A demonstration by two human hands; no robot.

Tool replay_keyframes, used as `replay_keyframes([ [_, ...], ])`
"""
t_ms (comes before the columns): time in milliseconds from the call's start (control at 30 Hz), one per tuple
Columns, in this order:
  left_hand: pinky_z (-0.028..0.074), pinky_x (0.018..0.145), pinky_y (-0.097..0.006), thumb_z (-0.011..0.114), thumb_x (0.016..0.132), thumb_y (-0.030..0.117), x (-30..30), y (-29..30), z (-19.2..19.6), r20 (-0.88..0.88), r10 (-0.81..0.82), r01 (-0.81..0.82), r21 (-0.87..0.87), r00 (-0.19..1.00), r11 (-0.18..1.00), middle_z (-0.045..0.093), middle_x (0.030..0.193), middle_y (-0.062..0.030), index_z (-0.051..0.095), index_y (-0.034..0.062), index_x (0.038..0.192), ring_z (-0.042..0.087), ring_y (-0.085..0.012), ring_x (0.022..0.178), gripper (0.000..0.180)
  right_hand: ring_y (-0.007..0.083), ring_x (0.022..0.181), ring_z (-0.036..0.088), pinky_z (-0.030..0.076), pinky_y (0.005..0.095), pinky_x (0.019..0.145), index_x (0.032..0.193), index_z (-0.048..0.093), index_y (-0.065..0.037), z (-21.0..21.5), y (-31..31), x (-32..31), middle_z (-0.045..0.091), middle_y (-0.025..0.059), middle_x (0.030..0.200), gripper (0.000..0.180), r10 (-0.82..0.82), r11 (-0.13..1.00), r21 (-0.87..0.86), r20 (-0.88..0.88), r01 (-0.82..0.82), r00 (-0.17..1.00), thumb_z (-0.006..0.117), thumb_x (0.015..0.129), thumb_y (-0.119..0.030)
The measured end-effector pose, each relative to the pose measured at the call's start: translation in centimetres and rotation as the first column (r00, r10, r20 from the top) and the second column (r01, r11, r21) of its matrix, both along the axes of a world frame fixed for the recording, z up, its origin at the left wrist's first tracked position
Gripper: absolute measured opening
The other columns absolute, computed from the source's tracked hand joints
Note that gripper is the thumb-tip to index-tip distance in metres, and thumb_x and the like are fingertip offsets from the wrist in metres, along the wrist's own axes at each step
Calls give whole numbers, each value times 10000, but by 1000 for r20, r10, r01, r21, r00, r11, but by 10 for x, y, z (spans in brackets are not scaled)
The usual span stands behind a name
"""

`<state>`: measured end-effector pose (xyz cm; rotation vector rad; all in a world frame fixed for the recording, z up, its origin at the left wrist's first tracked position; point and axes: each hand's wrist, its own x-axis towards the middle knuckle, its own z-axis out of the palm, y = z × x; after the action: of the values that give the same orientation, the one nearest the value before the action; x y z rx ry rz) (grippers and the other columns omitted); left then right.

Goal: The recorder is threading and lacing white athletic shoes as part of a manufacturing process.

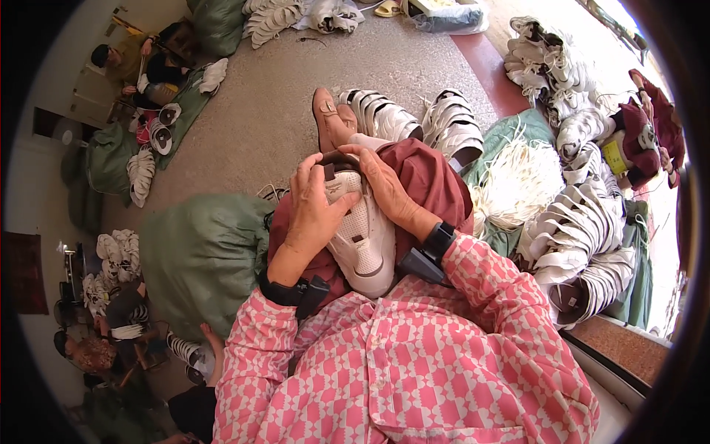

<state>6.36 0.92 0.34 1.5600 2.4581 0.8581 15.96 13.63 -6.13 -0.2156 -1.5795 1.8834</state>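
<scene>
A white shoe upper (373, 248) with a perforated tongue and dark lining at its collar lies across my lap, its toe end toward my body. My left hand (314, 203) is closed round the left side of the collar, its thumb laid over the tongue. On the other side, my right hand (388, 189) grips the collar edge, fingers bent toward the far end. Maroon trousers (436, 174) are beneath the upper. Both wrists carry black strapped devices. The parts of the fingers behind the collar are hidden.
Nested white uppers (384, 115) stand on the floor beyond my knees. To the right are a heap of white laces (518, 181) on green cloth and more stacked uppers (573, 229). A full green sack (203, 259) is close on my left. Several people sit around.
</scene>
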Motion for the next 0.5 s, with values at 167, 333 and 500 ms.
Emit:
replay_keyframes([
  [167, 361, 1018, -492, 748, 779, 267, 1, 14, -8, -89, 15, -22, -77, 996, 997, 392, 1397, -200, 517, -44, 1112, 417, -411, 1210, 510, 280, 1021, 582, 432, 356, 886, 1126, 549, -5, 6, -8, 7, 589, 184, 1183, 380, -141, 985, 114, 104, 129, 985, 456, 997, -350],
  [333, 352, 1029, -489, 688, 843, 273, 5, 19, -19, -157, 86, -87, 4, 984, 996, 450, 1367, -200, 501, -49, 1170, 429, -409, 1204, 495, 365, 1071, 530, 392, 439, 902, 1103, 518, -42, -2, -8, -2, 544, 174, 1202, 282, -369, 793, 548, 86, 265, 925, 513, 928, -262],
  [500, 339, 1057, -464, 761, 784, 283, -4, -3, -4, 306, -31, 0, 102, 951, 995, 446, 1359, -194, 417, -26, 1343, 414, -374, 1258, 726, 309, 1097, 564, 425, 413, 925, 1229, 526, -14, 7, 2, 34, 572, 158, 1183, 339, -355, 781, 581, 111, 229, 928, 505, 967, -230],
])
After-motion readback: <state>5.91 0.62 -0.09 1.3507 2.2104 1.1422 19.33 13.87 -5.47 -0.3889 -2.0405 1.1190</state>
